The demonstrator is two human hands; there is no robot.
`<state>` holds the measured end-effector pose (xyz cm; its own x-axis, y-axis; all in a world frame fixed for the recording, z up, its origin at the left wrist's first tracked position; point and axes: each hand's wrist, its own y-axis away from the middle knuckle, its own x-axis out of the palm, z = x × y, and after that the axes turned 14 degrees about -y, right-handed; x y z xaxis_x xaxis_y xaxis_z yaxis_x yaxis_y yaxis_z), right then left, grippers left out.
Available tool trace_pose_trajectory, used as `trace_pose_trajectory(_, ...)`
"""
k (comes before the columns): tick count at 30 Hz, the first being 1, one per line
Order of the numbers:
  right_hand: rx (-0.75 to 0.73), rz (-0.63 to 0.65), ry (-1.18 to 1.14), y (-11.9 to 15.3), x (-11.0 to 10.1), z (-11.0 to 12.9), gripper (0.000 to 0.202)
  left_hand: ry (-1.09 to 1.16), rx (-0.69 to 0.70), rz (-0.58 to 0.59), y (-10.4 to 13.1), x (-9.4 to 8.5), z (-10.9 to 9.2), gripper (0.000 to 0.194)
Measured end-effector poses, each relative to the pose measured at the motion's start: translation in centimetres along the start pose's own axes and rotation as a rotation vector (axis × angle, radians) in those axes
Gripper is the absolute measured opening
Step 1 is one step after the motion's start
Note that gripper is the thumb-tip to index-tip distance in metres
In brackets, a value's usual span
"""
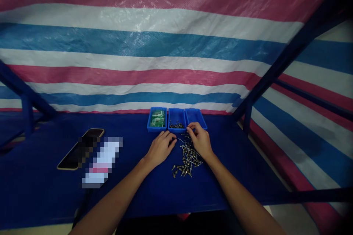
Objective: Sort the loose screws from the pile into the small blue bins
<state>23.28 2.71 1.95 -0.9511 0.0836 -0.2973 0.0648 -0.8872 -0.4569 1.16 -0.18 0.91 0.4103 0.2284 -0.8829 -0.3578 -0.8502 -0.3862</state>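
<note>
A loose pile of small metal pieces with thin silvery shanks and dark or brassy heads (190,156) lies on the blue tabletop (154,194). My right hand (200,140) hovers at the pile's far edge, thumb and forefinger pinched together before the blue bins; whatever they grip is too small to make out. Left of the pile, my left hand (161,147) rests on the table, fingers slightly bent and apart, with nothing visible in it. Similar small pieces lie in the middle blue bin (176,114). The left blue bin (149,120) contains green and clear items.
A third blue bin (195,115) stands at the right of the row. On the left lie a dark phone (79,150) and a blurred, bright-screened device (103,159). Blue frame bars (264,77) slant up at both sides, and a striped sheet (154,44) hangs behind.
</note>
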Motion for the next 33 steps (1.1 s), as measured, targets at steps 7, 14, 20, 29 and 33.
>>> trace_pose_trajectory(7,-0.024,0.116,0.069,0.2,0.2,-0.4,0.021,-0.015,-0.014,0.023,0.0,0.0,-0.1,0.015)
trace_pose_trajectory(14,-0.024,0.091,0.097,0.3,0.2,-0.6,0.018,-0.007,-0.01,0.027,0.1,-0.1,-0.1,0.015)
trace_pose_trajectory(20,-0.051,0.121,0.169,-0.2,-0.7,0.2,0.021,-0.007,-0.019,0.021,0.1,0.1,0.0,0.014)
trace_pose_trajectory(29,-0.246,0.54,0.529,-5.0,-1.9,2.7,0.034,0.005,0.001,-0.007,0.1,0.4,0.2,0.014)
trace_pose_trajectory(33,-0.196,0.654,0.679,-7.0,-1.3,3.3,0.026,0.004,0.004,-0.009,0.1,0.3,0.2,0.013)
